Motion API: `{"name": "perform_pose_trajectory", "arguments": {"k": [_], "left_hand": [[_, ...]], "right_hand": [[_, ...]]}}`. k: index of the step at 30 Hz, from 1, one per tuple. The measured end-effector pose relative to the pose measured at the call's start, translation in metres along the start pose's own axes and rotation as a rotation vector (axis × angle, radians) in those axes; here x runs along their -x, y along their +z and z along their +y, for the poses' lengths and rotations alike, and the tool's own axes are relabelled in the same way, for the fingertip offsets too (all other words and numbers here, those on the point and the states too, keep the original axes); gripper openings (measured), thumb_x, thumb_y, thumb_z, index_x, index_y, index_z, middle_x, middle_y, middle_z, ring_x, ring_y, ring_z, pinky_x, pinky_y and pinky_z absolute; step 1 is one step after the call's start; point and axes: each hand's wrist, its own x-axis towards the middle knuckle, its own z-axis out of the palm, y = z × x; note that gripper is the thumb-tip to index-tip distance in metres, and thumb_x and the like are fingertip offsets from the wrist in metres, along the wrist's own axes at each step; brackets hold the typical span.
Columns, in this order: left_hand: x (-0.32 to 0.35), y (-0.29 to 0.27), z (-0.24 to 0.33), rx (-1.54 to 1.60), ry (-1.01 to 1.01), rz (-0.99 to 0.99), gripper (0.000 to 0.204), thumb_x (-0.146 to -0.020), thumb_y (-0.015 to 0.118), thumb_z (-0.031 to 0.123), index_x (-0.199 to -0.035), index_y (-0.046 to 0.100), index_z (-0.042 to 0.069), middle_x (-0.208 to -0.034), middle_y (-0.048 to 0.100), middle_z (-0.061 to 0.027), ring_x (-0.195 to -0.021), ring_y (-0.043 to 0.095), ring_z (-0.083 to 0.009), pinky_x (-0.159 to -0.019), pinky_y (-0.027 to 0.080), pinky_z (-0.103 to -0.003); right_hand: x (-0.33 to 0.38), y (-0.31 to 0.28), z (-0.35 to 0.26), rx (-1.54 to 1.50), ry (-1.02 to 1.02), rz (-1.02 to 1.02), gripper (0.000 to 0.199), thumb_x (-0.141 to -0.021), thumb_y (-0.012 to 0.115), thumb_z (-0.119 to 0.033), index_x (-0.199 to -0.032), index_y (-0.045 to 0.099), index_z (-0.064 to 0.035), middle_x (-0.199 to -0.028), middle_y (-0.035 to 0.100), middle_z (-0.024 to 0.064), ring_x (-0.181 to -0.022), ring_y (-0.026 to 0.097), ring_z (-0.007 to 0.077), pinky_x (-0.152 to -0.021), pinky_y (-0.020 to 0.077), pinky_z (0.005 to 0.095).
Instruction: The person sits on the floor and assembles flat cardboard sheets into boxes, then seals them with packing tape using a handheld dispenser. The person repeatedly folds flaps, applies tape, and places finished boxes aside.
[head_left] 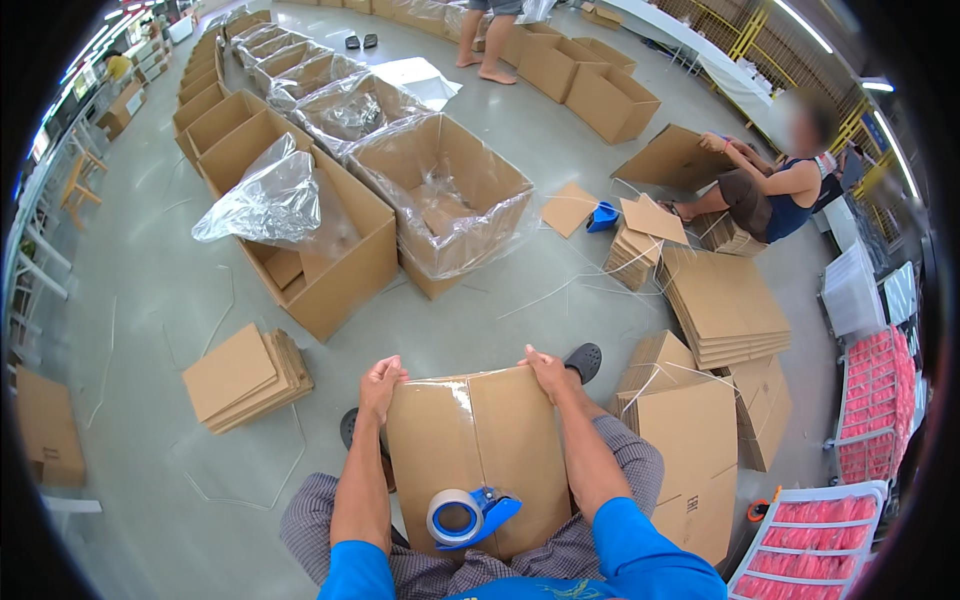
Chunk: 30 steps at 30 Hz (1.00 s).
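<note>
Head view: a cardboard box point(478, 455) lies across the person's lap, flaps shut, w/ a strip of clear tape running down the centre seam between the two hands. Left hand point(382, 384) grips the far left corner, fingers curled over the edge; right hand point(548, 370) grips the far right corner the same way. Both are clenched on the box rim, not flat on top.

Handling, as a judgement: looks empty, so prob. light; corrugated walls are stiff along edges and corners but the flap panels will flex if pressed mid-span. Surface is matte brown, not slippery, though the tape strip is slick. Best hold is at corners or along edges, as now, not the middle of the flaps. Not fragile, but corners can crush.

Looks: plain brown, clean, rectangular, seam slightly glossy from the tape. A blue tape dispenser point(470, 516) w/ a roll of clear tape rests on the near end of the box, close to the person's body, behind both hands.

Left of the left hand, a stack of flat cardboard sheets point(245, 377) lies on the floor point(160, 300). Right of the right hand, more flattened boxes point(690, 450). Beyond both hands, open boxes w/ plastic liners point(440, 200).
</note>
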Motion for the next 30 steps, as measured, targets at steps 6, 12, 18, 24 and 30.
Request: {"name": "perform_pose_trajectory", "arguments": {"k": [6,12,18,24,30], "left_hand": [[-0.017,-0.013,-0.027,0.094,-0.174,-0.078,0.077,-0.093,0.044,0.066,-0.119,0.060,-0.004,-0.104,0.063,-0.0123,-0.095,0.060,-0.0189,-0.088,0.049,-0.036],[-0.007,-0.011,-0.036,0.155,-0.267,0.011,0.089,-0.094,0.031,0.071,-0.143,0.039,-0.002,-0.141,0.045,-0.0212,-0.130,0.043,-0.0280,-0.110,0.032,-0.040],[0.045,-0.020,-0.073,-0.232,-0.026,-0.075,0.081,-0.100,0.024,0.060,-0.148,0.027,-0.005,-0.154,0.029,-0.0207,-0.142,0.028,-0.0270,-0.116,0.022,-0.036],[0.136,-0.008,-0.051,-0.772,-0.255,0.093,0.065,-0.101,0.038,0.041,-0.142,0.033,-0.010,-0.142,0.043,-0.0293,-0.132,0.043,-0.0405,-0.111,0.032,-0.038],[0.255,0.046,-0.006,-0.975,0.707,-0.311,0.073,-0.087,0.062,0.034,-0.145,0.035,-0.002,-0.147,0.041,-0.0211,-0.136,0.038,-0.0381,-0.112,0.028,-0.050]], "right_hand": [[-0.012,-0.001,0.017,-0.095,0.053,-0.122,0.064,-0.091,0.057,-0.060,-0.106,0.069,0.0010,-0.100,0.068,0.0075,-0.090,0.059,0.0134,-0.082,0.0465,0.0291],[0.009,-0.007,0.041,-0.294,0.167,-0.326,0.087,-0.095,0.035,-0.068,-0.141,0.043,0.0050,-0.144,0.047,0.0148,-0.134,0.042,0.0242,-0.110,0.0317,0.0322],[0.087,-0.012,0.097,-0.184,-0.048,-0.212,0.079,-0.100,0.022,-0.064,-0.146,0.040,-0.0027,-0.147,0.045,0.0110,-0.137,0.039,0.0242,-0.113,0.0254,0.0303],[0.154,-0.013,0.107,-0.050,0.049,-0.033,0.082,-0.097,0.025,-0.066,-0.144,0.043,-0.0006,-0.146,0.046,0.0152,-0.134,0.043,0.0265,-0.110,0.0301,0.0339],[0.218,-0.017,0.126,-0.222,0.069,-0.137,0.085,-0.096,0.027,-0.070,-0.142,0.046,-0.0013,-0.142,0.050,0.0135,-0.131,0.045,0.0269,-0.108,0.0338,0.0348]]}}
